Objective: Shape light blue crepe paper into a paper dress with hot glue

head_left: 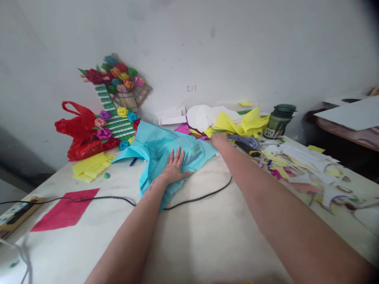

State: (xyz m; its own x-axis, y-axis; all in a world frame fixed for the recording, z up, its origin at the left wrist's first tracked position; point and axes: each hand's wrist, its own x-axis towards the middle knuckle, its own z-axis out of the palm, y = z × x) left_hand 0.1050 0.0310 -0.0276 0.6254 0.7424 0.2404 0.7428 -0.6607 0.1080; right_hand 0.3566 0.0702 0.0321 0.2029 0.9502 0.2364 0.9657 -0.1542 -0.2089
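A large crumpled sheet of light blue crepe paper (154, 142) spreads over the middle of the table. My left hand (175, 167) rests flat on it, fingers spread, holding nothing. Farther back, my right hand (219, 139) reaches in at the right corner of the blue sheet, in front of yellow crepe paper (242, 124). Its fingers point away from me and are hidden, so whether they grip anything does not show. Pink paper scraps (182, 129) and white paper cutouts (199, 117) lie close by.
A paper-flower craft (121, 122) leans on the wall beside a red plastic bag (78, 132). A black cable (204, 197) crosses the table from a power strip (17, 217), over red paper (66, 209). At right stand a green bottle (278, 122) and paper scraps (299, 165).
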